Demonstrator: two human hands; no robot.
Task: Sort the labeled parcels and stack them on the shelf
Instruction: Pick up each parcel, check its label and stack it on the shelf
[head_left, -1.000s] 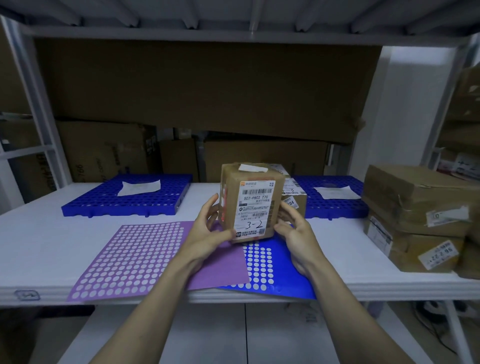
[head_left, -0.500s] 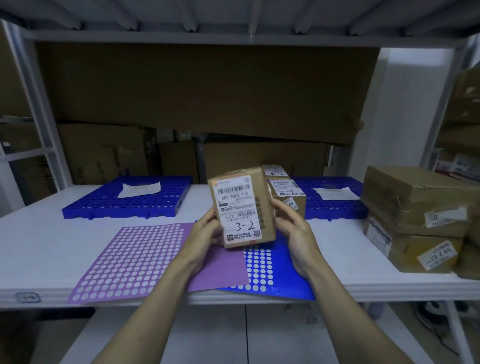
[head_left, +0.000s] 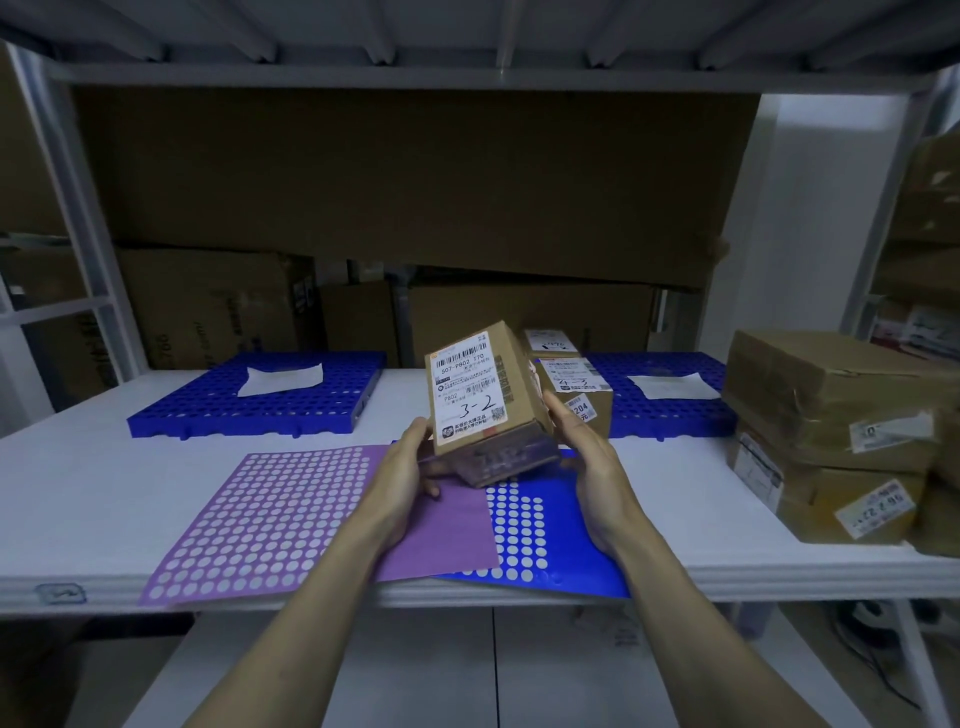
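Note:
I hold a small brown parcel (head_left: 480, 397) with a white label marked "3-2" above the shelf's front middle, tilted back so the label faces up at me. My left hand (head_left: 402, 475) grips its lower left side. My right hand (head_left: 587, 457) grips its right side. Just behind it on the white shelf (head_left: 104, 467) stand two small labeled parcels (head_left: 571, 387), the front one marked "4-3". Two larger labeled parcels (head_left: 831, 431) are stacked at the right.
A purple dotted mat (head_left: 280, 514) and a blue dotted mat (head_left: 540, 535) lie at the front edge. Two blue grid pallets (head_left: 260, 400) (head_left: 670, 400), each with a white paper, sit further back. Big cardboard boxes line the rear.
The parcel has tipped back from upright, so its label now faces upward, and it has risen slightly. Both hands kept hold of it.

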